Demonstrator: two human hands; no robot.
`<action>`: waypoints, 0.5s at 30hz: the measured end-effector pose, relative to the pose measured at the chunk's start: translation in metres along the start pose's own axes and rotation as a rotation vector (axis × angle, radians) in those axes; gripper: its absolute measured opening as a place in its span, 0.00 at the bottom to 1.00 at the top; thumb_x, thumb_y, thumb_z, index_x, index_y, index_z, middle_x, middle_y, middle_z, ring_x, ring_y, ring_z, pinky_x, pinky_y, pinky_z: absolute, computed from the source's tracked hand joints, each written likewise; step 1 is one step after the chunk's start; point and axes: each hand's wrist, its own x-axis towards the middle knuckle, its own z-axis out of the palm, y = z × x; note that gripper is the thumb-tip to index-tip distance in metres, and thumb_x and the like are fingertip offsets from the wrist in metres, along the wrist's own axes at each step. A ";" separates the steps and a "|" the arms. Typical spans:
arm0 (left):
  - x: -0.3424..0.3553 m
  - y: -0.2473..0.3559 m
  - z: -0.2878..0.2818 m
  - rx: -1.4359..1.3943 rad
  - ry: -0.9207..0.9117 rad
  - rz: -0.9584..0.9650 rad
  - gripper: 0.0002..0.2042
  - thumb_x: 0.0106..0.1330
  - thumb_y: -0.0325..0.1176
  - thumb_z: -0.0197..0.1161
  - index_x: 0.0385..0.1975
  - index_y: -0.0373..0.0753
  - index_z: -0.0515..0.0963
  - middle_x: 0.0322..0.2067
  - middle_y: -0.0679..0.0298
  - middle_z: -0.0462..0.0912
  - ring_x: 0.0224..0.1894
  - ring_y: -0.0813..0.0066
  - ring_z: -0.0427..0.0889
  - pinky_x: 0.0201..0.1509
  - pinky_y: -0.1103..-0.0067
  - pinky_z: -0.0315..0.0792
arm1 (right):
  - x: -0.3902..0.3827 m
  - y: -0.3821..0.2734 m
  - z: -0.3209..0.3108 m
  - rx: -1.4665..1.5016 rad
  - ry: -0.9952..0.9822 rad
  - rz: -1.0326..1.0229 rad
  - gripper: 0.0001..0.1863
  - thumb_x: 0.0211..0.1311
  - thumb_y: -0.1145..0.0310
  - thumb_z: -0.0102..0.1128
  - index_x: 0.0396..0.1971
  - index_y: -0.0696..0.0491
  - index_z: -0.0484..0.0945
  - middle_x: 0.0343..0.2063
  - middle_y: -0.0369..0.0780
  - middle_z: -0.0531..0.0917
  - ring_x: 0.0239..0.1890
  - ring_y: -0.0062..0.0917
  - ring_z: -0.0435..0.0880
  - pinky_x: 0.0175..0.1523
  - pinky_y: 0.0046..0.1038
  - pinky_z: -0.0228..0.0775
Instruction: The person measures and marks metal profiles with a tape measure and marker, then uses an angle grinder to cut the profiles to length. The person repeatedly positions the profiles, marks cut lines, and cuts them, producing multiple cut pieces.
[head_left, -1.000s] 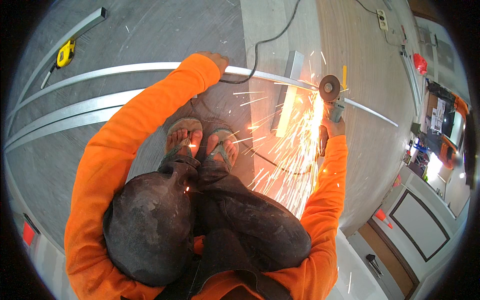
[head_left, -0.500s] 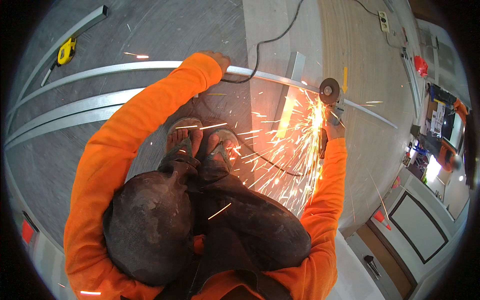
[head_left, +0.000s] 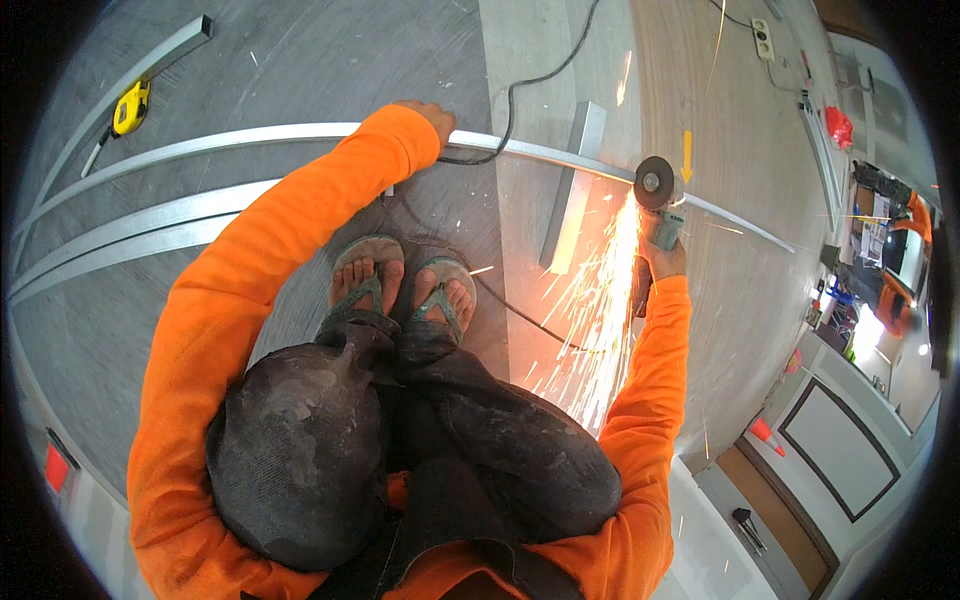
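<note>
My right hand (head_left: 664,260) is wrapped round an angle grinder (head_left: 672,222). Its dark cutting disc (head_left: 650,190) meets a long thin metal bar (head_left: 560,157), and a bright stream of sparks sprays from there back toward me. Closed over the same bar, left of the disc, is my left hand (head_left: 432,118); its fingers are partly hidden by the orange sleeve. The bar rests across a short metal profile (head_left: 574,200) lying crosswise. Past the disc, the bar's thin end (head_left: 745,226) reaches out to the right.
Several metal profiles (head_left: 150,225) lie on the floor at left, near a yellow tape measure (head_left: 130,108). A black cable (head_left: 514,100) crosses the bar close to my left hand. My sandaled feet (head_left: 372,275) are near the sparks. A socket strip (head_left: 763,40) lies far right.
The spark spray has narrowed into a tighter stream, and fewer sparks fly near my feet. Both hands keep nearly the same place, with the grinder shifted very slightly left.
</note>
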 end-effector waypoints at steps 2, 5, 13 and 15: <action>0.001 -0.001 0.002 0.011 -0.003 -0.006 0.16 0.60 0.37 0.60 0.48 0.41 0.77 0.46 0.52 0.81 0.51 0.52 0.79 0.54 0.65 0.73 | -0.005 -0.012 -0.002 -0.039 -0.032 0.060 0.29 0.36 0.67 0.71 0.43 0.62 0.75 0.39 0.43 0.83 0.39 0.31 0.82 0.45 0.29 0.74; 0.002 -0.003 0.003 0.005 -0.010 0.003 0.17 0.59 0.37 0.62 0.48 0.41 0.77 0.46 0.52 0.81 0.50 0.52 0.80 0.54 0.64 0.73 | -0.011 -0.016 -0.002 -0.003 -0.054 0.080 0.28 0.38 0.67 0.70 0.43 0.62 0.75 0.39 0.44 0.83 0.39 0.31 0.83 0.45 0.28 0.75; 0.007 0.000 0.000 -0.006 -0.022 0.005 0.18 0.57 0.39 0.64 0.47 0.42 0.78 0.45 0.52 0.81 0.49 0.52 0.80 0.54 0.65 0.74 | 0.016 0.040 -0.004 0.191 -0.075 0.070 0.27 0.39 0.68 0.71 0.43 0.63 0.75 0.36 0.44 0.84 0.37 0.30 0.83 0.43 0.29 0.75; 0.005 -0.001 0.000 -0.017 -0.018 0.005 0.18 0.57 0.38 0.64 0.47 0.42 0.78 0.46 0.52 0.81 0.50 0.52 0.80 0.54 0.65 0.73 | 0.014 0.038 -0.002 0.195 -0.079 0.043 0.27 0.38 0.69 0.71 0.42 0.63 0.75 0.35 0.44 0.84 0.36 0.30 0.83 0.43 0.29 0.75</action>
